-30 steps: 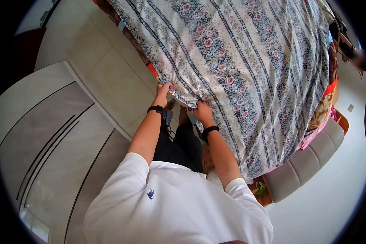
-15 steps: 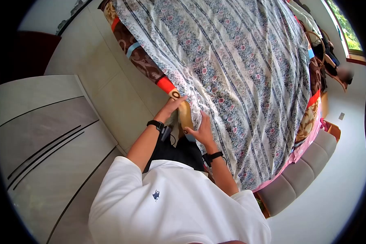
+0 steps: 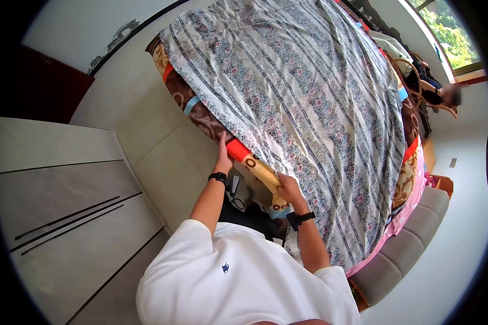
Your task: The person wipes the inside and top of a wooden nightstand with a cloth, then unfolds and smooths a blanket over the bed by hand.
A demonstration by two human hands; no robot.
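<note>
A floral striped bed sheet (image 3: 303, 103) is spread over the bed, wrinkled along its near left side. Below its edge shows a thick patterned blanket (image 3: 265, 176) in brown, red and yellow, hanging down the side. My left hand (image 3: 223, 155) lies against the blanket's brown and red part, fingers stretched upward along the edge. My right hand (image 3: 290, 188) has its fingers curled in at the sheet's edge, over the yellow part of the blanket. Each wrist wears a black band.
A grey wardrobe (image 3: 76, 200) stands to the left, beside the tiled floor (image 3: 157, 135). The padded headboard (image 3: 404, 238) is at the right. Near the window, a person (image 3: 436, 89) sits in a chair. A cable (image 3: 236, 202) hangs by my legs.
My left hand has moved up and left along the blanket edge. My right hand has gone from open to curled at the sheet's edge. The view has shifted.
</note>
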